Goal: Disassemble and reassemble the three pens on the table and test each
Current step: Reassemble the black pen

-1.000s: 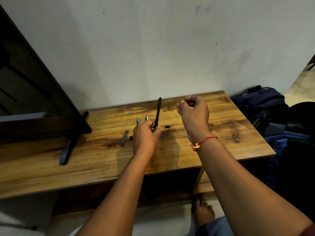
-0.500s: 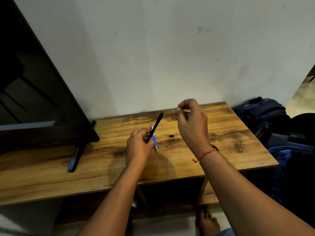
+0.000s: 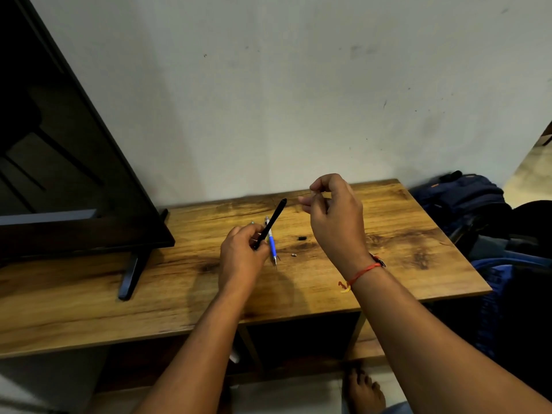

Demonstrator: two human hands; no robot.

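A dark television (image 3: 59,174) is stood at the left of a wooden table (image 3: 388,279), and blue bags (image 3: 463,198) are piled just beside the table's right edge. The left hand (image 3: 242,258) is held over the middle of the table, its fingers curled round the lower end of a black pen barrel (image 3: 270,224), which is gripped clear of the wood. A second ago the barrel was held nearly upright; it is now tipped to the right, its upper end brought near the right hand (image 3: 334,213), much as half a second ago. The right hand, banded at the wrist by a red thread (image 3: 363,271), is raised above the table's far edge. The tight fist seen a second ago is loosened: thumb and forefinger tips are pressed together and the other fingers curled, though whether anything is pinched cannot be told. A blue pen (image 3: 271,243) is laid flat on the table just beside the left hand. A small black piece (image 3: 302,238) and a tinier metal piece (image 3: 294,255) are left on the wood between the hands.
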